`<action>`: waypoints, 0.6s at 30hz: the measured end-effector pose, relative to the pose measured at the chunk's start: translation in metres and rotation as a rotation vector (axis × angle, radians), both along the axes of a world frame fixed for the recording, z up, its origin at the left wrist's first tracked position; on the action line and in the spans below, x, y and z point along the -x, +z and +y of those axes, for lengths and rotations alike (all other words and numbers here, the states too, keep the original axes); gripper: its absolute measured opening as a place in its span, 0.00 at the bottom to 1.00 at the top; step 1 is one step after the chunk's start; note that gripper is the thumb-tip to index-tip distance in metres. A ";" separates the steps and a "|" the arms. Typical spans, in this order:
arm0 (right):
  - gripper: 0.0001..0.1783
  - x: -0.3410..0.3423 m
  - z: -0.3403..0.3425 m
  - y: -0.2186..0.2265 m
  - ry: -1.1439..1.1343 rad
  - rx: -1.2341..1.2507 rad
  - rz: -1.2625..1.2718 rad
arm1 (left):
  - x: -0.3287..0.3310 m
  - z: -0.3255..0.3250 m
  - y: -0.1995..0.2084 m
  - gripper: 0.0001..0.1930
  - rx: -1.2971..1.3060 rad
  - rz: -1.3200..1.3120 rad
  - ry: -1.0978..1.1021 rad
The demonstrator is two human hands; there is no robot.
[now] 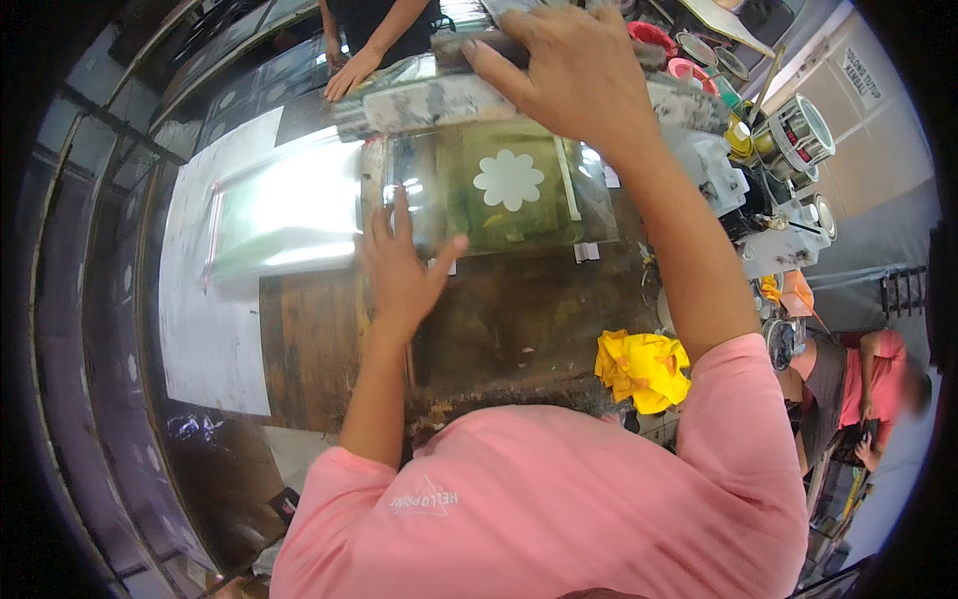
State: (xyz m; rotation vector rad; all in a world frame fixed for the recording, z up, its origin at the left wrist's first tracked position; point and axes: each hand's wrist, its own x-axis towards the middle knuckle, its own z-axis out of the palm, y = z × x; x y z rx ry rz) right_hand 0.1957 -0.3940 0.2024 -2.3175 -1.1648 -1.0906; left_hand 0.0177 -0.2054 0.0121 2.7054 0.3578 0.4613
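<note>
The table (pixel 519 319) fills the middle of your view. Its near edge runs just in front of your shirt, and between your left forearm and the yellow cloth you have a broad stretch of bare wood. To your left a metal rack (pixel 92 200) stands close beside it, limiting the room there. A white sheet (pixel 210 339) covers the table's left part, with glossy film (pixel 284 205) partly over it.

Across the far side lies the stained beam (pixel 429 108), with a dark bar (pixel 449 48) along it. Your side of that beam is the green panel (pixel 469 215), straight ahead of you. Your right hand (pixel 574 70) is over the bar, thumb on the near side; you cannot tell how tightly it holds. Your left hand (pixel 399 270) is spread wide, grasping nothing, by the panel's left edge; contact is unclear. A co-worker's hand (pixel 354 75) rests at the far left of the beam.

The cloth (pixel 644 371) sits crumpled at the near edge. Containers crowd the right side: white jugs (pixel 711 172), a metal can (pixel 793 140), a red tub (pixel 654 38); you cannot make out their contents. The white flower (pixel 509 180) shows on the panel.
</note>
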 end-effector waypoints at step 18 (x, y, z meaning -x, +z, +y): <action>0.28 -0.028 0.014 0.048 -0.104 0.067 0.266 | -0.036 0.043 0.038 0.29 0.351 -0.379 0.110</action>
